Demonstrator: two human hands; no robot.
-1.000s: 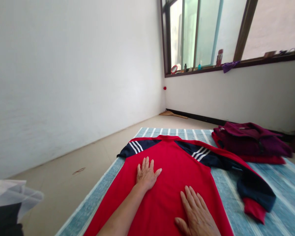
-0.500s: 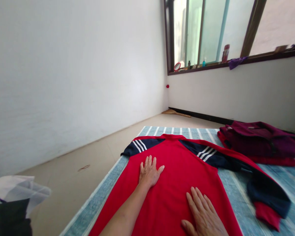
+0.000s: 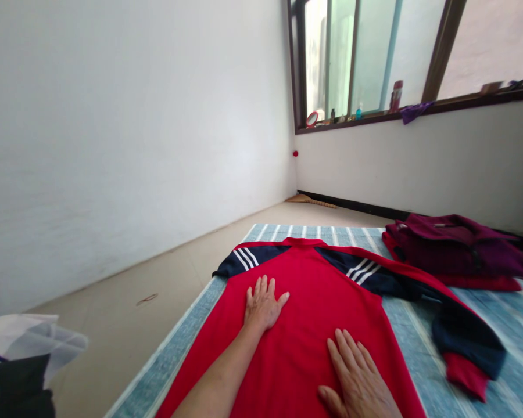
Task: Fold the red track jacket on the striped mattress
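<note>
Red track jacket (image 3: 305, 278) found spread flat, collar (image 3: 304, 242) toward the far side, on a blue-and-white striped sheet (image 3: 174, 348); its near part runs out of the bottom of the view. Left hand (image 3: 265, 306) lies palm down on the left half of the red body panel, extended, thumb pointing right, gripping nothing. Right hand (image 3: 359, 371) lies palm down on the right half, nearer, its digits straight and close together, the thumb set apart; it likewise grips nothing. The 2 hands are apart from each other. The jacket's shoulders are navy, each bearing 3 white stripes. The right-hand sleeve (image 3: 457, 334) extends right and bends nearer, ending in a red cuff (image 3: 466, 374) on the sheet. The left-hand sleeve (image 3: 229, 268) reaches the sheet's left edge; its end cannot be seen. At far right, a folded maroon garment (image 3: 453, 249) rests on a red folded item (image 3: 483, 284). At near left are white sheer material (image 3: 35, 337) and black fabric (image 3: 17, 386). A thin loop (image 3: 147, 299) lies on the tiled floor (image 3: 113, 325). The far windowsill carries a red-rimmed mirror (image 3: 312, 119), a red bottle (image 3: 396, 96) and a purple cloth (image 3: 414, 112) draped over its edge.
</note>
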